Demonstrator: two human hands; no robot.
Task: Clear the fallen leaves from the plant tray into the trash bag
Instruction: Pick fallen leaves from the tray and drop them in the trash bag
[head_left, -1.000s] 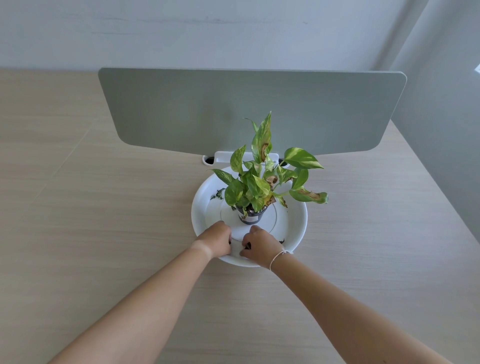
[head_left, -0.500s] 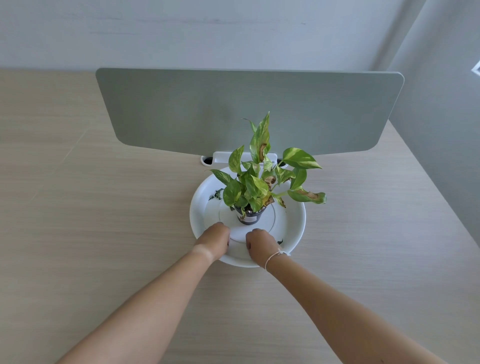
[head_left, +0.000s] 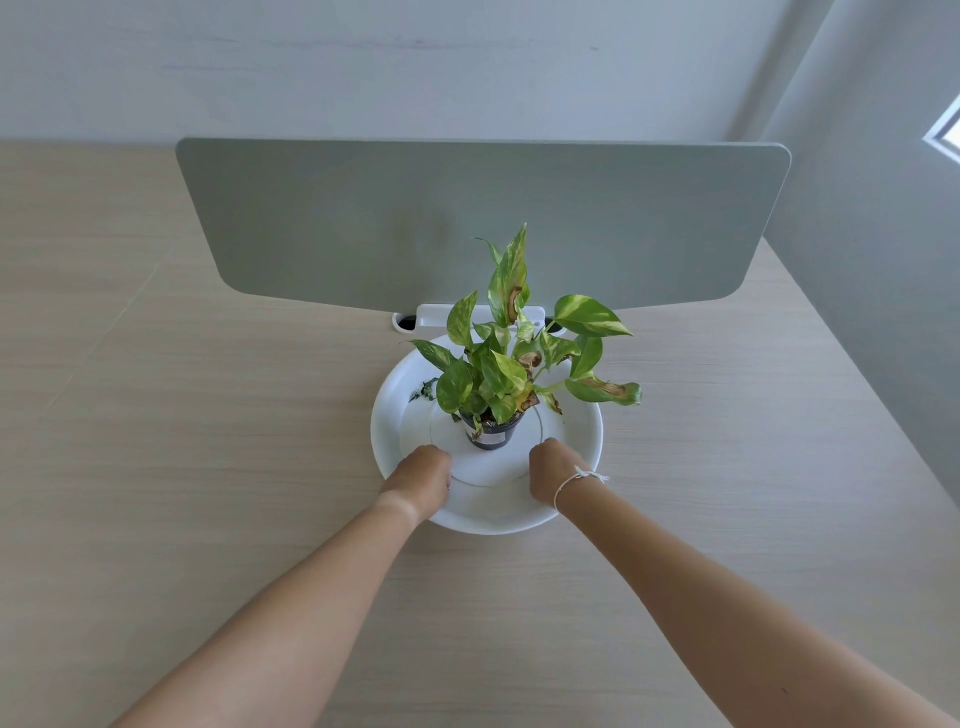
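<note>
A round white plant tray (head_left: 485, 512) sits on the table, with a small black pot (head_left: 492, 434) holding a green and yellow leafy plant (head_left: 511, 358) at its centre. Dark green fallen leaf scraps (head_left: 423, 389) lie on the tray's far left, behind the pot. My left hand (head_left: 418, 480) rests knuckles-up on the tray's near left, fingers curled under. On the near right rests my right hand (head_left: 551, 474), a white string on its wrist, fingers curled too. Whatever is under either hand is hidden. No trash bag is in view.
The tray stands on a light wooden table (head_left: 208, 467). A grey-green divider panel (head_left: 467, 218) rises just behind the plant on a white bracket (head_left: 431, 314) beside a cable hole (head_left: 405, 322). A grey wall runs past the table's right edge.
Both hands were close together at the tray's front. They have moved apart, the left hand to the left and the right hand to the right along the tray.
</note>
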